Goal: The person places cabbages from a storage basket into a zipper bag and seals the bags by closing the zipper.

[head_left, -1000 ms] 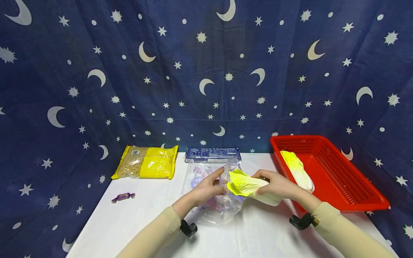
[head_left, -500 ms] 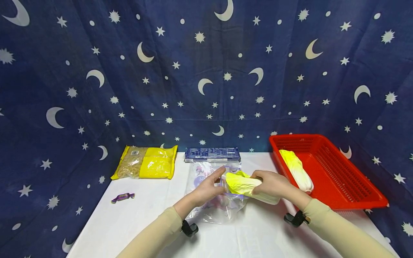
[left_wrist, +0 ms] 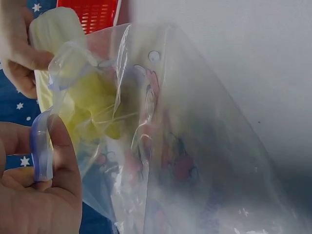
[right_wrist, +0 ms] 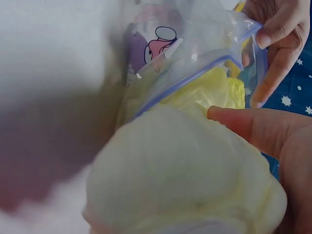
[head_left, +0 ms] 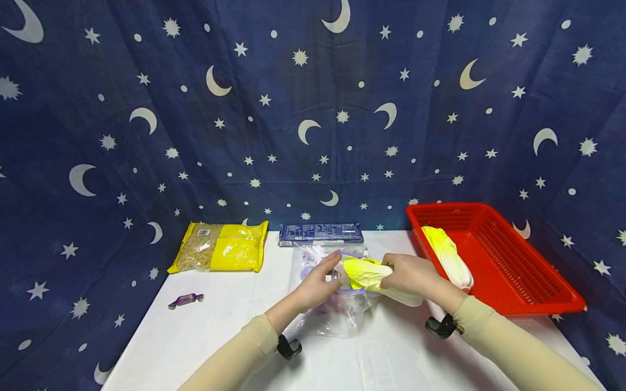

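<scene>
In the head view my right hand [head_left: 413,274] grips a yellow-and-white napa cabbage [head_left: 364,271]. Its leafy yellow end points left, into the mouth of a clear zip bag [head_left: 332,320] printed with cartoon figures. My left hand [head_left: 310,290] holds that mouth apart. From the left wrist, the blue zip edge of the bag [left_wrist: 195,122] sits between thumb and fingers, and the yellow leaves show through the plastic. The right wrist view has the cabbage's pale stem end [right_wrist: 165,161] close up, outside the bag, with my right thumb along its side.
A red basket [head_left: 518,304] at the right holds a second napa cabbage [head_left: 447,258]. Along the back lie a yellow pasta-like packet [head_left: 235,247] and a blue flat package [head_left: 320,233]. A purple wrapped candy [head_left: 186,300] lies at the left of the white table [head_left: 220,326].
My right hand has moved slightly left, taking the cabbage's leafy end further into the bag's mouth. The left hand keeps its hold on the bag edge.
</scene>
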`<state>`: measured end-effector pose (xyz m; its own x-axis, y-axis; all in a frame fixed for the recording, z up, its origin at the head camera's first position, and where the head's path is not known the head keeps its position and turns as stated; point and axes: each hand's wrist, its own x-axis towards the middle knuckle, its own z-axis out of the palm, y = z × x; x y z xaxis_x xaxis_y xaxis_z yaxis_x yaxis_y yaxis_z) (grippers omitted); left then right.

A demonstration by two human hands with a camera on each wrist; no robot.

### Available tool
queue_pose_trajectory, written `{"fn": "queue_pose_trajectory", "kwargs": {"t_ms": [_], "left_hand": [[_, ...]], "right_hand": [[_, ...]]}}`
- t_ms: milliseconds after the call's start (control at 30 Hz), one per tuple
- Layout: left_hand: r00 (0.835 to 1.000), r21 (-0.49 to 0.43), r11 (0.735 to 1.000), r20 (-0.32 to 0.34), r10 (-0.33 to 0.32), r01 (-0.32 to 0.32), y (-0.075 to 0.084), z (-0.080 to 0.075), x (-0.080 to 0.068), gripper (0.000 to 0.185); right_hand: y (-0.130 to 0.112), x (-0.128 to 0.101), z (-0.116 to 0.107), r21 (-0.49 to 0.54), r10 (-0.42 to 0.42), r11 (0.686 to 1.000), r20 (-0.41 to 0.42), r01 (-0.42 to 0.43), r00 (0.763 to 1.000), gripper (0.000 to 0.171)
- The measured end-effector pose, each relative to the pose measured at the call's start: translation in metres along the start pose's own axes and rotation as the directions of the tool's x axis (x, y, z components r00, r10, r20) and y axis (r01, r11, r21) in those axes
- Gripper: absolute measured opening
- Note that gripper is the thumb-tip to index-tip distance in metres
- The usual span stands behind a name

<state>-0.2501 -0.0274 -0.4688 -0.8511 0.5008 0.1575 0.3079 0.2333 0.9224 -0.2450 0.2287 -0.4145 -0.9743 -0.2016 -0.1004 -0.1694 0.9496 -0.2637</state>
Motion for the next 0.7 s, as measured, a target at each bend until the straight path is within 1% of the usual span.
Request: {"fn": "queue_pose_trajectory", "kwargs": {"t_ms": [133, 233, 333, 400, 467, 567, 633, 700], "left_hand": [[1.000, 0.042, 0.999, 0.003, 0.019, -0.019, 0.004, 0.003, 0.000, 0.070], [1.000, 0.073, 0.997, 0.008, 0.026, -0.026, 0.005, 0.006, 0.000, 0.072], [1.000, 0.078, 0.997, 0.019, 0.015, -0.016, 0.007, 0.009, 0.000, 0.073], [1.000, 0.090, 0.996, 0.026, 0.009, -0.011, 0.007, 0.010, 0.001, 0.074], [0.999, 0.102, 0.995, 0.032, -0.002, -0.002, 0.007, 0.012, 0.001, 0.075], [0.999, 0.115, 0.993, 0.033, -0.001, -0.003, 0.006, 0.014, 0.001, 0.077], [0.999, 0.111, 0.994, 0.033, -0.002, -0.001, 0.007, 0.016, 0.001, 0.078], [0.999, 0.102, 0.995, 0.033, -0.006, 0.002, 0.007, 0.017, 0.001, 0.079]], "right_hand": [[-0.002, 0.002, -0.005, -0.025, 0.017, 1.000, 0.018, -0.017, 1.000, 0.034], [-0.003, 0.004, -0.006, -0.020, 0.026, 0.999, 0.041, -0.025, 0.999, 0.036], [-0.003, 0.006, -0.008, 0.047, 0.027, 0.998, 0.059, -0.029, 0.998, 0.039], [-0.001, 0.009, -0.007, 0.127, 0.024, 0.991, 0.070, -0.033, 0.997, 0.038], [0.001, 0.012, -0.007, 0.232, 0.004, 0.973, 0.080, -0.023, 0.997, 0.036], [0.004, 0.017, -0.005, 0.383, -0.009, 0.923, 0.102, -0.031, 0.995, 0.032], [0.006, 0.018, -0.005, 0.454, -0.003, 0.890, 0.121, -0.053, 0.993, 0.032], [0.008, 0.019, -0.005, 0.490, 0.014, 0.868, 0.132, -0.078, 0.991, 0.033]]}}
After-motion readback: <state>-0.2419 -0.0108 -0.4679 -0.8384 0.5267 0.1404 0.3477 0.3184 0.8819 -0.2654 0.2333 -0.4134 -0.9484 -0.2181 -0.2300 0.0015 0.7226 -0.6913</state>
